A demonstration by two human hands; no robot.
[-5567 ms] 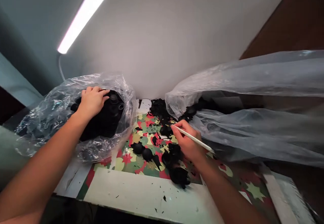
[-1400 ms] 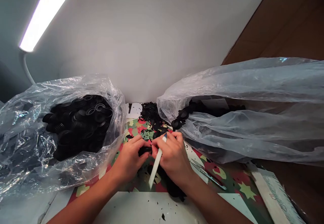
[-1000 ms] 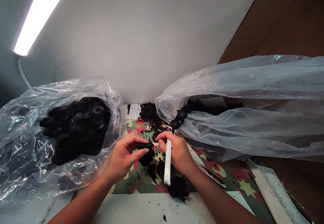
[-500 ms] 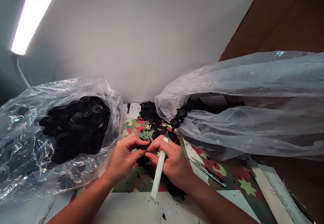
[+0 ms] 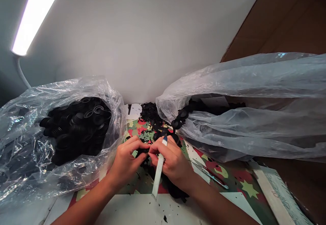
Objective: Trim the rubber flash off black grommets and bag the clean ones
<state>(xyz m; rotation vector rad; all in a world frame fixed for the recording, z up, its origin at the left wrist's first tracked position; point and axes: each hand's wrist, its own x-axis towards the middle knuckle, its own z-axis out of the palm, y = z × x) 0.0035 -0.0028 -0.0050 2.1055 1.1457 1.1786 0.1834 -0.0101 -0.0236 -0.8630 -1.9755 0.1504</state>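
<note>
My left hand (image 5: pixel 128 158) is closed in a pinch on a small black rubber-like part (image 5: pixel 143 150), mostly hidden by the fingers. Close against it, my right hand (image 5: pixel 171 158) pinches at the same part's edge with thumb and forefinger. A slim white stick-like tool (image 5: pixel 160 172) with a dark pointed tip is tucked between the right hand's fingers, slanting down toward me. Behind the hands lie round black parts (image 5: pixel 159 135), and more black pieces (image 5: pixel 175 189) sit below the right wrist.
At left, a clear plastic bag (image 5: pixel 115 109) holds many ribbed black rings (image 5: pixel 78 119). Another plastic bag (image 5: pixel 254 75) with black parts lies at right. Black scraps (image 5: pixel 150 113) pile by the wall. Small snips (image 5: pixel 211 175) rest on the patterned cover (image 5: pixel 239 175). A lamp (image 5: pixel 35 18) shines upper left.
Both hands have shifted slightly and the fingertips have drawn closer over the black part. The white tool has tilted a little and moved slightly left with my right hand.
</note>
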